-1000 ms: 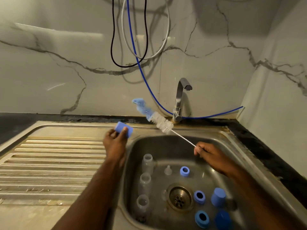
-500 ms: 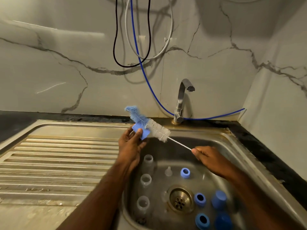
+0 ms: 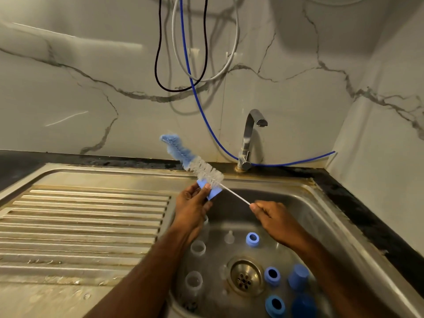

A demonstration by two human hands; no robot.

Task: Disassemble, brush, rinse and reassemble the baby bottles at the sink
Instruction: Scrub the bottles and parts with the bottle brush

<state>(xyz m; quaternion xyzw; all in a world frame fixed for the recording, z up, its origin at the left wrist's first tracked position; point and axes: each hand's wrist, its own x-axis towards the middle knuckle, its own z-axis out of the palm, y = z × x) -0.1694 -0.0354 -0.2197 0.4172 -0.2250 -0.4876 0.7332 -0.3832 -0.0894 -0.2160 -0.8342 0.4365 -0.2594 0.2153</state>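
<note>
Above the sink's back rim (image 3: 263,180), left grip (image 3: 192,207) pinches blue cap (image 3: 212,191); right grip (image 3: 273,216) holds brush (image 3: 202,167).

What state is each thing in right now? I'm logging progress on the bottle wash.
Left hand: grips blue cap.
Right hand: pinches bottle brush by its wire.
Tap: no water running.
Clear bottles: disassembled, in sink.
Blue rings: loose in sink.

In my sink (image 3: 321,203) I count three clear bottles (image 3: 197,247), three blue rings (image 3: 252,239), three blue caps (image 3: 298,277), one nipple (image 3: 229,237), and one brush (image 3: 195,162).
</note>
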